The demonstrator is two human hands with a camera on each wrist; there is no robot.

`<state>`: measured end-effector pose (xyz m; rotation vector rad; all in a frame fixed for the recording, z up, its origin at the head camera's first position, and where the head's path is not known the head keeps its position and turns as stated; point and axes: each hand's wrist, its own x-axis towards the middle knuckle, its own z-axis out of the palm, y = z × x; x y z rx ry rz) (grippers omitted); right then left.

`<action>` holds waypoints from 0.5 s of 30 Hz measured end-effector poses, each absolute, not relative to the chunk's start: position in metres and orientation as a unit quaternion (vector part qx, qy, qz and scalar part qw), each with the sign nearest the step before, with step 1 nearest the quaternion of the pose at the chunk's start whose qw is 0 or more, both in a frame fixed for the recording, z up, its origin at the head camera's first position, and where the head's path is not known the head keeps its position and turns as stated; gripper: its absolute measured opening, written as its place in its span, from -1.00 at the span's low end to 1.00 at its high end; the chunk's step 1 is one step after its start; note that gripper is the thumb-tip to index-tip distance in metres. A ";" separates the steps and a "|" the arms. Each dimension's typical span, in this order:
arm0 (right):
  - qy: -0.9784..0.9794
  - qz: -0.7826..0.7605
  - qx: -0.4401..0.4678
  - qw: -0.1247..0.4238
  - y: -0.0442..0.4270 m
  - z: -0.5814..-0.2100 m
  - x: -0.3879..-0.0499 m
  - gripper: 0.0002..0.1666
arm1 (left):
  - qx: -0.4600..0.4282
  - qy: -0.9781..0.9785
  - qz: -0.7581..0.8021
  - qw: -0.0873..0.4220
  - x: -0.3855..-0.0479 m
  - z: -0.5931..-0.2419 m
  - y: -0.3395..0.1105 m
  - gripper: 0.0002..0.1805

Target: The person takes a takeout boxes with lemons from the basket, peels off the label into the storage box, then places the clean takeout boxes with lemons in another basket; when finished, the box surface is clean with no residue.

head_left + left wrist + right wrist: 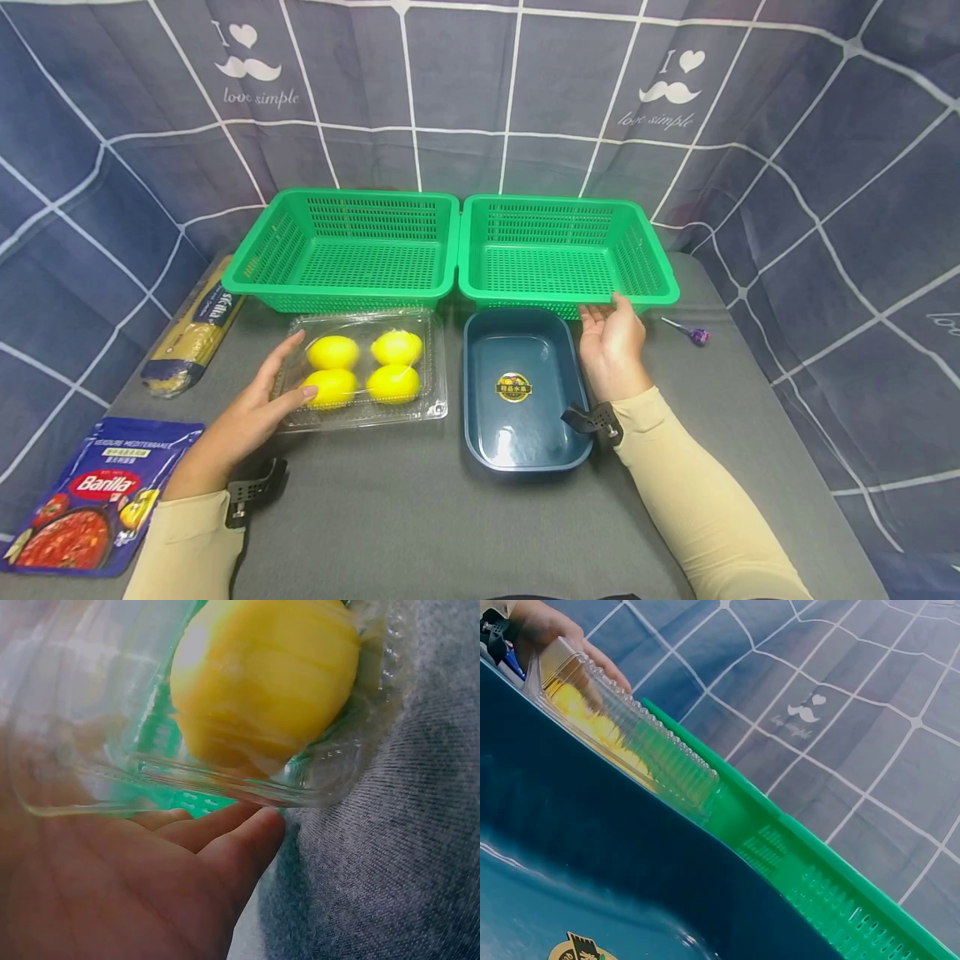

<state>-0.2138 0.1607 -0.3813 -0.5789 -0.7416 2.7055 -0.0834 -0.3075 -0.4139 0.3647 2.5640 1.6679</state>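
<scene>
A clear plastic clamshell box (438,400) with several yellow lemons (394,382) inside lies left of centre. My left hand (251,421) is at its left side, thumb over the edge and fingers spread; in the left wrist view, fingertips (262,829) meet the box's rim. On the right, my right hand (613,350) lies between a dark blue plastic tray (525,429) and the front of the right green basket (570,297). Its fingers are loosely extended and grip nothing visible. Whether they touch the basket cannot be told.
A left green basket (345,293) adjoins the right one along the back. Packaged spaghetti (193,329) and a blue Barilla pouch (105,500) lie at left. A purple-wrapped lollipop (697,336) lies at right. Checked grey cloth (465,83) hangs behind.
</scene>
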 end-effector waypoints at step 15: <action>-0.237 0.942 -0.191 0.142 0.160 -0.382 -0.215 -0.69 | 0.134 0.826 0.546 0.022 -0.083 -0.413 -0.306 -0.07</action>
